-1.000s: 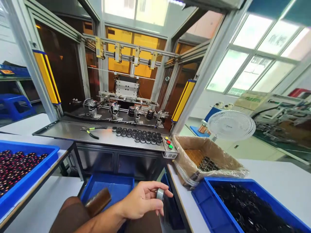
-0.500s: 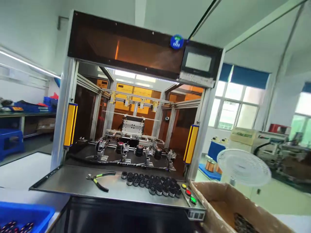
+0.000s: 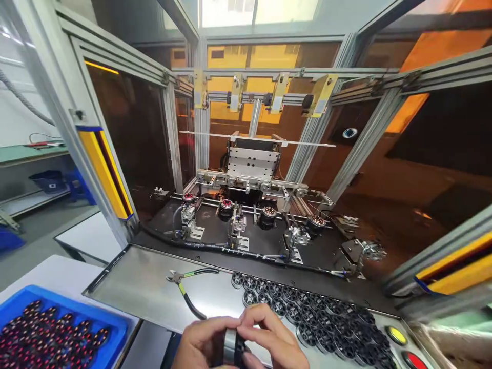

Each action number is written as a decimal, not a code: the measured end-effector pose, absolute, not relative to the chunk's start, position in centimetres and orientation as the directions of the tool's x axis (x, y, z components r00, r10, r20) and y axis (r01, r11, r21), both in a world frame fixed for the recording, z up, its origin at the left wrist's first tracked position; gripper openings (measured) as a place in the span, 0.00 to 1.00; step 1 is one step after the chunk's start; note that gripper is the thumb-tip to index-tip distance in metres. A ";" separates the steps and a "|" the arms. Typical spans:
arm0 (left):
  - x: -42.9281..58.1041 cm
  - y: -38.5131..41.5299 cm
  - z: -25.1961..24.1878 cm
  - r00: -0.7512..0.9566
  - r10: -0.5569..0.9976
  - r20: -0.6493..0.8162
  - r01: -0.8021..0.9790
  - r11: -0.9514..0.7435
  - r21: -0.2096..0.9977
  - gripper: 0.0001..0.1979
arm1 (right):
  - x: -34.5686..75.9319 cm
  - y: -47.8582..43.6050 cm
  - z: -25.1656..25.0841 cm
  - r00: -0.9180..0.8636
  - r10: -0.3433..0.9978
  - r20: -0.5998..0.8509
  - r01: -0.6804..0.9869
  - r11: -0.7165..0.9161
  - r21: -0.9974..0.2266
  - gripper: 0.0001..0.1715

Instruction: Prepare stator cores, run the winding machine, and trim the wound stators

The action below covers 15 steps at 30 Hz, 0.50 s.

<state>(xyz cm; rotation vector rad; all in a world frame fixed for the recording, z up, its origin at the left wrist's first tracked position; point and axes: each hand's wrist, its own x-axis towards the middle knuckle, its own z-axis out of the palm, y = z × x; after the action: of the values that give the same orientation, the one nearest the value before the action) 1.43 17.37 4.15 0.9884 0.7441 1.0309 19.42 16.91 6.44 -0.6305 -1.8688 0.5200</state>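
1. Behind the hands stands a machine with an aluminium frame (image 3: 172, 133) and amber panels.
2. Both hands meet low in the middle. The left hand (image 3: 200, 344) and right hand (image 3: 273, 342) touch, fingers closed together on a small metal ring (image 3: 230, 348) held between them.
3. Just beyond the hands, rows of black round parts (image 3: 307, 320) lie on the steel shelf (image 3: 134, 287).
4. Pliers (image 3: 184, 284) lie on that shelf, past the left hand.
5. Left of the left hand sits a blue bin (image 3: 77, 306) of dark parts. A yellow button (image 3: 395, 335) and red button (image 3: 413, 360) lie right of the right hand.
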 end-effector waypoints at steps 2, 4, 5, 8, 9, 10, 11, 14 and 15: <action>1.3 18.3 8.1 0.320 0.946 -0.044 -0.304 0.146 0.941 0.27 | 19.4 17.6 10.1 -0.309 0.643 0.700 0.218 0.765 -0.606 0.24; 1.0 19.1 12.1 0.275 0.961 -0.027 -0.228 0.093 0.969 0.24 | 19.4 18.3 13.8 -0.308 0.639 0.705 0.268 0.769 -0.580 0.25; 0.9 19.4 14.1 0.260 0.965 -0.012 -0.190 0.063 0.980 0.24 | 19.3 18.6 15.5 -0.299 0.632 0.715 0.292 0.774 -0.562 0.26; 0.5 20.0 19.0 0.239 0.970 0.040 -0.113 -0.013 0.993 0.23 | 19.0 19.7 19.6 -0.271 0.600 0.753 0.299 0.796 -0.527 0.26; 0.5 20.2 20.4 0.233 0.971 0.051 -0.096 -0.029 0.995 0.23 | 18.9 20.0 20.6 -0.269 0.595 0.758 0.288 0.800 -0.526 0.26; 0.4 20.3 21.6 0.230 0.972 0.057 -0.083 -0.038 0.996 0.23 | 18.8 20.3 21.5 -0.271 0.587 0.763 0.274 0.807 -0.523 0.26; 0.4 20.3 22.6 0.231 0.971 0.059 -0.074 -0.043 0.996 0.23 | 18.8 20.5 22.2 -0.275 0.573 0.772 0.258 0.817 -0.515 0.26; 0.4 20.2 24.6 0.254 0.965 0.069 -0.080 -0.050 0.996 0.24 | 19.0 21.0 23.7 -0.288 0.524 0.802 0.221 0.851 -0.477 0.26; 0.5 20.2 25.0 0.262 0.962 0.074 -0.091 -0.052 0.994 0.24 | 19.1 21.1 23.9 -0.292 0.512 0.808 0.212 0.858 -0.467 0.26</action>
<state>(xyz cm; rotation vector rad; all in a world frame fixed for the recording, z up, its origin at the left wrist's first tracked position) 0.48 20.18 25.01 1.3083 0.9193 1.0925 19.09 21.12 23.94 -0.5414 -1.8755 0.3233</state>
